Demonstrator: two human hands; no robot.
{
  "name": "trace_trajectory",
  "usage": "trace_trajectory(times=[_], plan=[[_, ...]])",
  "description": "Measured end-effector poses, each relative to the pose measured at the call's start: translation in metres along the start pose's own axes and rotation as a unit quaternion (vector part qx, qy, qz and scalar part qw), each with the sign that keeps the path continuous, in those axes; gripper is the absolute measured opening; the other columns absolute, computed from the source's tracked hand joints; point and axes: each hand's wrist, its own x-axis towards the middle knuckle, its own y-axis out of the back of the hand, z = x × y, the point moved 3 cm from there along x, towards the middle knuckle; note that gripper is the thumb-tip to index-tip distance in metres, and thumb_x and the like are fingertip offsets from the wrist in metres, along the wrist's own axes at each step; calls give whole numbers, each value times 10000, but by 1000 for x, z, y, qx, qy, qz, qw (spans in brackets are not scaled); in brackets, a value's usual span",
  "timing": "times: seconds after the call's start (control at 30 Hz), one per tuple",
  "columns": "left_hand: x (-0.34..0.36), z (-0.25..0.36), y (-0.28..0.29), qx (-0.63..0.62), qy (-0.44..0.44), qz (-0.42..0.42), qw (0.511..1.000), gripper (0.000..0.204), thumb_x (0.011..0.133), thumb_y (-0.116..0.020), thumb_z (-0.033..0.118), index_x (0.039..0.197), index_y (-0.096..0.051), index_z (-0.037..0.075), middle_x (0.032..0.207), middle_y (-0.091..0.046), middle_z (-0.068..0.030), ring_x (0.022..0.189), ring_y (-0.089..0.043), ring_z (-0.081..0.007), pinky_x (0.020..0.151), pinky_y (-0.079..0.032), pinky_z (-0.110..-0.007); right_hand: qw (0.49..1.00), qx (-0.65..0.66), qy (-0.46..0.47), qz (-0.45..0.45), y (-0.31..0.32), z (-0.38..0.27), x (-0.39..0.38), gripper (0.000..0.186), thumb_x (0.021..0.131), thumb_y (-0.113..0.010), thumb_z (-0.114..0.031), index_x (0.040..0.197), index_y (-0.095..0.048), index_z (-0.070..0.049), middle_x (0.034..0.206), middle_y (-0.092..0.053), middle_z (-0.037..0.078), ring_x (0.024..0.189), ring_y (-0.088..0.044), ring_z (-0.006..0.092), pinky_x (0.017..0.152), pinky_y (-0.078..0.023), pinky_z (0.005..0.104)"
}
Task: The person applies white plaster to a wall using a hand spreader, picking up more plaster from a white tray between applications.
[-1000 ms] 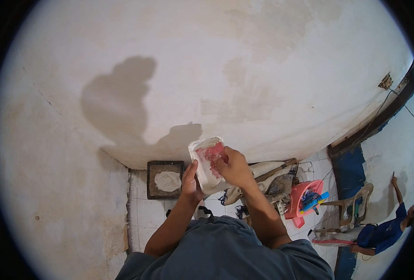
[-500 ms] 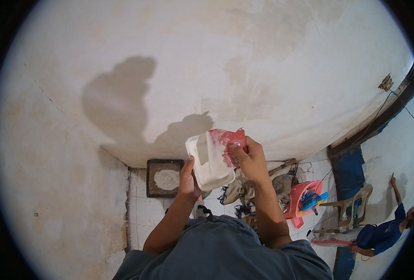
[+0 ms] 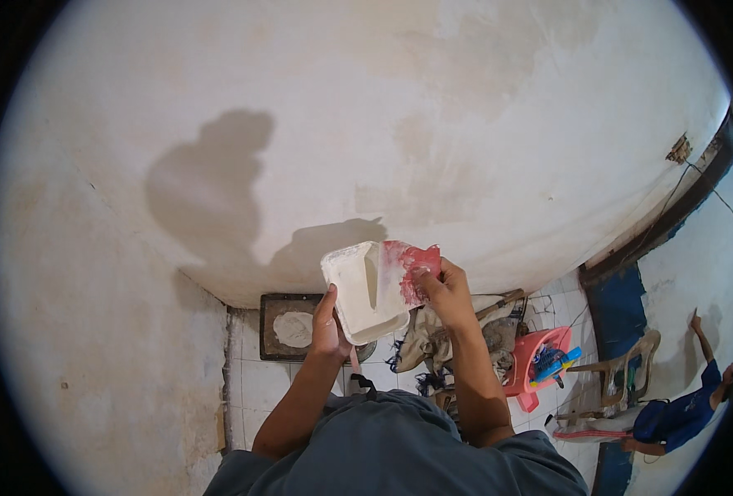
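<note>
My left hand [image 3: 327, 327] grips the left side of a white rectangular tub [image 3: 380, 332], thumb over its rim. White putty [image 3: 355, 296] coats the inside of the tub, with a dark slanting gap showing beside the blade. Between the thumb and fingers of my right hand [image 3: 451, 294] is a red putty scraper [image 3: 418, 263], smeared with white. Its whitened blade edge lies at the right side of the tub's opening. Both hands are in front of my chest, near the wall [image 3: 465, 149].
On the tiled floor, a dark square tray [image 3: 270, 341] carries a white powdery heap [image 3: 293, 329]. Crumpled sacks [image 3: 420, 343] lie right of it, beside a pink stool [image 3: 519, 376] holding blue items. A brown chair [image 3: 623, 368] and a person in blue [image 3: 680, 417] are at far right.
The tub and scraper have dropped slightly in view. The scraper has shifted a little right across the tub, leaving more of the putty inside visible.
</note>
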Motion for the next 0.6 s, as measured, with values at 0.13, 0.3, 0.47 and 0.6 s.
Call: trace_trajectory(times=[0.13, 0.3, 0.47, 0.6], plan=[[-2, 3, -1, -4, -2, 15, 1000, 533, 1014, -516, 374, 1361, -475, -28, 1280, -606, -181, 1151, -624, -307, 1001, -506, -443, 998, 4, -68, -13, 3, 2, 3, 66, 940, -629, -90, 894, -649, -47, 705, -564, -47, 588, -443, 31, 544, -362, 232], [-6, 11, -6, -1, -27, 3, 1000, 549, 1018, -502, 392, 1375, -462, -23, 1293, -598, -183, 1159, -620, -305, 1001, -506, -446, 992, 87, -89, -7, 10, 33, 15, 54, 938, -645, -100, 939, -665, -50, 733, -610, -19, 606, -524, 59, 545, -430, 235], [-12, 23, -6, 13, -58, 2, 998, 567, 1021, -484, 426, 1390, -454, -3, 1326, -587, -166, 1186, -605, -288, 1002, -491, -435, 959, 260, -86, 77, -2, 35, 35, 152, 933, -600, -55, 1075, -636, -14, 875, -651, 32, 716, -611, 119, 549, -470, 250], [-18, 25, 2, -3, -57, -16, 998, 569, 1022, -480, 427, 1402, -447, 6, 1335, -585, -154, 1192, -599, -288, 1013, -477, -441, 930, 342, -126, 55, -11, 39, 58, 216, 934, -558, -47, 1146, -587, -12, 988, -653, 68, 814, -643, 153, 598, -544, 285]])
